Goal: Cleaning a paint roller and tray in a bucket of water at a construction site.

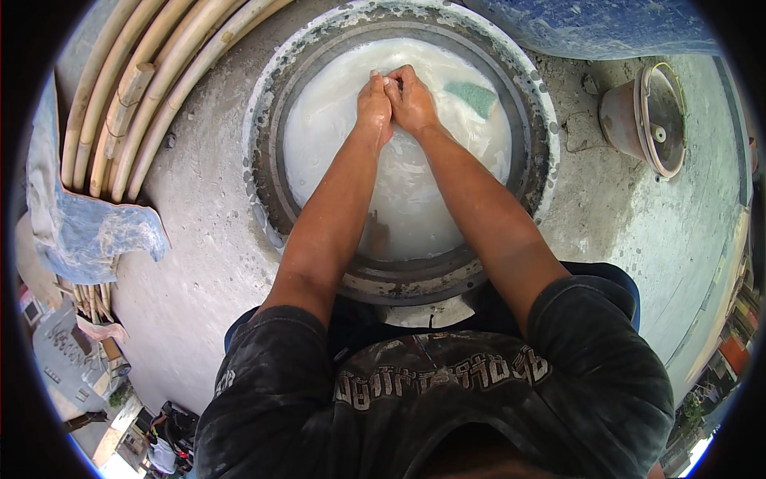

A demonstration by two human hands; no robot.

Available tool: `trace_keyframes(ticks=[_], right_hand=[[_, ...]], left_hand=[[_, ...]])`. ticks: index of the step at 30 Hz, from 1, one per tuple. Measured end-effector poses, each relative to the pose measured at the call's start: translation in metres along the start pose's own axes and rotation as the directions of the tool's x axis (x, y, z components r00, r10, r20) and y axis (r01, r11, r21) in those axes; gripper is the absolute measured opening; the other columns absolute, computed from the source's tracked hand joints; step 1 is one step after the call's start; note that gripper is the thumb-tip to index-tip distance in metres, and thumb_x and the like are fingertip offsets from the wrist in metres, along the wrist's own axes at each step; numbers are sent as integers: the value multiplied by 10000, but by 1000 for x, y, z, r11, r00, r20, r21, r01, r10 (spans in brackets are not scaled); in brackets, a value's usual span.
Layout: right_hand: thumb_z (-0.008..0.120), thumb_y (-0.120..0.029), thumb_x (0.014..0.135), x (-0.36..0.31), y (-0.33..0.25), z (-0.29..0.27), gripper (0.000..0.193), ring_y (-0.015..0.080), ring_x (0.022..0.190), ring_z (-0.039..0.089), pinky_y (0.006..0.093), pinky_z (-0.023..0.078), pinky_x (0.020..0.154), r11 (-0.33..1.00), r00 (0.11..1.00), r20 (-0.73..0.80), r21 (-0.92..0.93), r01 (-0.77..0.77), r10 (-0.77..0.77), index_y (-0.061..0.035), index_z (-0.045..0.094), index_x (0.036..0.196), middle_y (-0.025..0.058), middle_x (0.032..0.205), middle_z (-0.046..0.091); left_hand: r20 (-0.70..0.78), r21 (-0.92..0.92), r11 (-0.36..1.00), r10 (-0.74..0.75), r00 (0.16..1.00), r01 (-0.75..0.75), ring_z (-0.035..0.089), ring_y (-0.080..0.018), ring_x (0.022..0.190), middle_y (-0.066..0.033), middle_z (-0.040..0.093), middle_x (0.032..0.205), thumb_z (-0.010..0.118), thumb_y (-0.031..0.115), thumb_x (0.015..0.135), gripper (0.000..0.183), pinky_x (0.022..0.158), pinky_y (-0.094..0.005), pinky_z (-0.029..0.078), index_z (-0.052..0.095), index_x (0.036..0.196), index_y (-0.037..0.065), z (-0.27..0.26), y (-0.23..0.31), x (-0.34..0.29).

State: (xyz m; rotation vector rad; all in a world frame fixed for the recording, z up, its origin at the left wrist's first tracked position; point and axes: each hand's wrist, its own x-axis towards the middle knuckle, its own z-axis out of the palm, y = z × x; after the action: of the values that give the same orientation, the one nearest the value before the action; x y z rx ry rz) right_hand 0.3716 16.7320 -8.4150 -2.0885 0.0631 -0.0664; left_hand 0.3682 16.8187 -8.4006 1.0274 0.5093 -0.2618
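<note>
Evidently both hands, left hand [373, 100] and right hand [411, 100], are pressing together, grips closed on each other, rinsing over the milky water in the round grey metal basin [415, 279]; next, probably reaching the green sponge [476, 97].

The left hand [373, 100] and right hand [412, 100] press together over the milky liquid [343, 120], so their fingertips and whatever sits between them cannot be made out. The 2 forearms cover the middle of the basin [527, 152], and its near rim disappears behind the person's dark shirt [447, 399]. The green sponge [476, 96] lies partly sunk, its lower edge lost in the liquid. The bamboo poles [144, 88] run out past the picture's dark rim, and their lower ends go under the blue cloth [88, 231]. The blue tub [590, 28] is cut off at the top edge. Small figures at the lower left are too tiny to tell.
</note>
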Motion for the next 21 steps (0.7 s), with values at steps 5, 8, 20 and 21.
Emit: trace_keyframes(ticks=[5, 8, 20, 21], right_hand=[[626, -300, 872, 15, 19, -12, 258, 370, 878, 628, 439, 484, 762, 997, 996, 33, 7, -80, 80, -67, 588, 975, 208, 924, 653], [718, -340, 795, 24, 16, -26, 293, 384, 802, 636, 429, 495, 736, 993, 980, 195, -119, -20, 43, -62, 648, 856, 223, 810, 655], [754, -236, 753, 18, 24, -20, 232, 302, 707, 633, 391, 498, 682, 992, 989, 148, -129, -9, 29, -45, 645, 828, 169, 778, 662], [754, -236, 753, 18, 24, -19, 232, 302, 707, 633, 391, 498, 682, 992, 989, 148, -129, -9, 29, -45, 645, 828, 169, 778, 662]], left_hand=[[112, 327, 923, 176, 978, -203, 616, -175, 863, -65, 649, 998, 561, 263, 955, 331, 742, -309, 501, 583, 1160, 4, -12, -9, -1], [127, 622, 685, 391, 912, -380, 639, -165, 753, -85, 688, 877, 652, 201, 880, 246, 707, -297, 508, 670, 1039, 13, -28, 4, 2], [225, 789, 420, 481, 847, -449, 652, -183, 650, -108, 689, 740, 666, 158, 800, 178, 647, -307, 506, 704, 903, 18, -34, 0, 8], [177, 783, 472, 456, 872, -405, 642, -164, 640, -91, 685, 727, 663, 154, 800, 171, 640, -297, 503, 706, 893, 17, -34, 2, 10]])
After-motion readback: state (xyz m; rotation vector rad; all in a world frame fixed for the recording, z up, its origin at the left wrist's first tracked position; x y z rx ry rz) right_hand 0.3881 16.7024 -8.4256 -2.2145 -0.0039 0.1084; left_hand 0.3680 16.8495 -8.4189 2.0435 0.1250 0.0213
